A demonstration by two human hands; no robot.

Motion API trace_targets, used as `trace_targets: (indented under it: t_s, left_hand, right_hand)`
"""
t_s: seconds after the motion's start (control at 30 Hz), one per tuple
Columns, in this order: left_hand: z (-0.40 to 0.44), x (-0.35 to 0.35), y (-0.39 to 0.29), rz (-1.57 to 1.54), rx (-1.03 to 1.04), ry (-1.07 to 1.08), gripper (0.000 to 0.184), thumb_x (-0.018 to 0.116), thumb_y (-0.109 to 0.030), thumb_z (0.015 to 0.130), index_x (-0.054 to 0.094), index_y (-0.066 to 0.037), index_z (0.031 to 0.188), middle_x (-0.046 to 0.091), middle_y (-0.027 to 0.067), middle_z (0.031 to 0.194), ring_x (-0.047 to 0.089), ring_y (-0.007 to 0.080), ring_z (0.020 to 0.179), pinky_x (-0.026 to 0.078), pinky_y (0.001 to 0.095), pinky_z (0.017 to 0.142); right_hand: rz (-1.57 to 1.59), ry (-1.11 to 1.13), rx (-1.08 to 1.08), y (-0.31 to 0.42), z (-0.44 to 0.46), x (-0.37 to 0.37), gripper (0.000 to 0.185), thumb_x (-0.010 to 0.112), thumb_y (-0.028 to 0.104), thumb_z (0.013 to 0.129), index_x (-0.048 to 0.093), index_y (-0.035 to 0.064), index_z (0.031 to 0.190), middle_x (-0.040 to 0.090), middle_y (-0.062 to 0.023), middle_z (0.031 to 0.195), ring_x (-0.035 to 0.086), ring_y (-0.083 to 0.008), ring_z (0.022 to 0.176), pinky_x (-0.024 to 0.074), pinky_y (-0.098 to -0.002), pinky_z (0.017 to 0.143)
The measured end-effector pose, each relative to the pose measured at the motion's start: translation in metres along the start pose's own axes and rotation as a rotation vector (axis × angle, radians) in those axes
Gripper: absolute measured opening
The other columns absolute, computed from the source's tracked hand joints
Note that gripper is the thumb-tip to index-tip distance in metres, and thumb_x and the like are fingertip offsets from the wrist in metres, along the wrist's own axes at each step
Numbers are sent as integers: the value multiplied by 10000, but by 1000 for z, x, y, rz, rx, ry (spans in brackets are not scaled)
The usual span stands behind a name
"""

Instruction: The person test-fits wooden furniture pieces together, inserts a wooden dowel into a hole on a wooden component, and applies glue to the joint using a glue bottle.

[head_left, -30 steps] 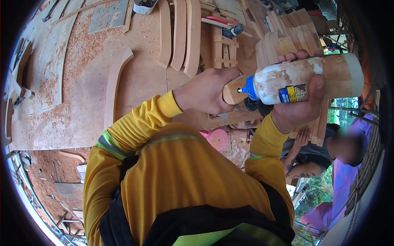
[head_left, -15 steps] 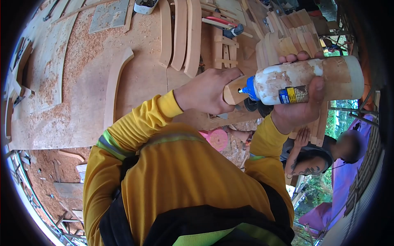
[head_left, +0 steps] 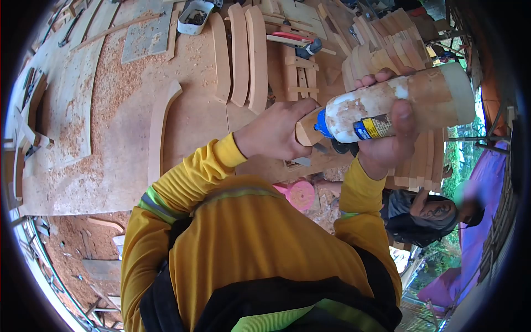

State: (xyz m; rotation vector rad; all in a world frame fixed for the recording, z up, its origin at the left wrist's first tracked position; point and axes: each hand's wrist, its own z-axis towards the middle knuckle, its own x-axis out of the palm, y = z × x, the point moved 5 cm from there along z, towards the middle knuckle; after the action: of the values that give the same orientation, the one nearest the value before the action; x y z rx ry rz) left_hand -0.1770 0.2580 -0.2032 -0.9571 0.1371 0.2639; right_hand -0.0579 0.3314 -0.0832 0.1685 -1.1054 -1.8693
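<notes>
My left hand (head_left: 275, 130) is closed round a piece of wood (head_left: 310, 131), whose pale cut end faces right. My right hand (head_left: 390, 130) grips a large white glue bottle (head_left: 426, 97), smeared with brown and tilted almost on its side. The bottle's blue nozzle (head_left: 323, 125) points left and sits against or very close to the end of the wood. A blue and yellow label shows beside my right thumb. How far the wood extends is hidden by my left hand.
Several curved wooden pieces (head_left: 257, 61) lie on the sawdust-strewn worktable (head_left: 124, 133), with another curved piece (head_left: 160, 130) nearer me. A clamp with red and black parts (head_left: 307, 48), a white container (head_left: 193, 17) and stacked wood (head_left: 387, 52) stand beyond. Another person (head_left: 423, 218) is at the right.
The bottle and my right hand have shifted left, bringing the nozzle up to the wood's end. My view has moved slightly. The other person has leaned lower.
</notes>
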Motion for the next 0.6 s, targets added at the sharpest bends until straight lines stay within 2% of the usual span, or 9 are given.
trace_targets:
  t_s: [0.1,0.17,0.23,0.33,0.4,0.43,0.53,0.57,0.6]
  left_hand:
    - [1,2,-1,-12,-25,20,582,809,-166,654,563,-3,1155,655,215,997,653,434,936,543,439,815]
    - [2,3,0,-16,-22,22,581,809,-183,658,564,-11,1155,656,212,995,656,430,941,545,444,825]
    - [3,4,2,-8,8,12,576,803,-170,655,568,-21,1159,661,208,987,663,425,940,548,436,827]
    - [4,6,4,-34,-118,39,566,797,-155,650,574,-28,1155,670,201,972,678,407,938,553,430,820]
    - [3,7,5,-22,-103,32,537,788,-131,655,573,-29,1137,671,181,934,691,361,870,556,387,800]
    - [0,6,9,-6,-99,32,533,787,-126,657,572,-29,1135,670,172,924,691,339,850,555,372,793]
    - [-10,-5,7,7,-115,-18,438,757,-75,678,562,-25,1067,680,117,900,691,221,811,554,321,757]
    - [-13,-12,4,8,-122,-48,394,743,-52,687,558,-24,1034,685,95,893,690,173,800,554,303,742]
    - [-17,-19,1,6,-123,-60,418,752,-56,679,555,-21,1045,683,91,896,686,177,798,550,301,742]
  right_hand:
    - [-127,-62,4,9,0,1,574,703,85,836,460,-45,1340,618,-228,1134,665,-341,1012,549,-511,948]
    - [-164,-79,-61,13,1,-3,513,706,136,863,505,-52,1296,632,-210,1109,668,-330,1009,554,-511,945]
    - [-120,-148,-65,13,3,-9,461,693,198,896,544,-52,1254,643,-193,1085,669,-316,1008,552,-511,957]
    - [124,-335,8,8,-5,-21,428,647,303,950,585,-43,1195,656,-178,1069,667,-296,1014,533,-508,999]
    - [329,-417,59,3,-10,-33,439,610,362,977,604,-38,1157,662,-175,1081,666,-288,1022,515,-507,1028]
    - [486,-329,105,-2,-17,-47,455,545,400,1017,594,-19,1188,662,-186,1139,625,-314,1141,395,-550,1160]
    - [548,-523,204,-20,-55,-91,437,548,376,1023,597,-21,1198,669,-216,1154,623,-347,1167,381,-545,1177]
    - [624,-621,221,-32,-75,-110,383,541,326,1034,604,-25,1174,670,-225,1173,620,-362,1192,445,-514,1143]
    - [694,-642,252,-49,-99,-125,364,542,312,1036,610,-23,1163,676,-209,1172,626,-355,1185,484,-491,1109]
